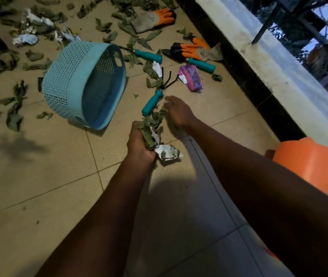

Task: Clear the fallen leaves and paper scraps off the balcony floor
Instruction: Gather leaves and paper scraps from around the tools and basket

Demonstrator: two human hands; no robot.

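Head view: our left hand (139, 144) has its fingers curled tight round a bunch of leaves (149, 130), with a crumpled paper scrap (169, 153) sticking out at the wrist side, over the floor tiles (39, 176). Our right hand (179, 112) is beside it, fingers loosely spread, holding nothing, near the teal handle of the hand rake (152, 102). The blue basket (63, 76) lies on its side just left of the rake, mouth facing right. Loose leaves (15, 114) and paper scraps (26, 39) litter the floor left and top. An orange-and-grey glove (155, 20), a second glove (195, 49) and a purple packet (191, 76) lie near the ledge. An orange container (307, 162) is at right.
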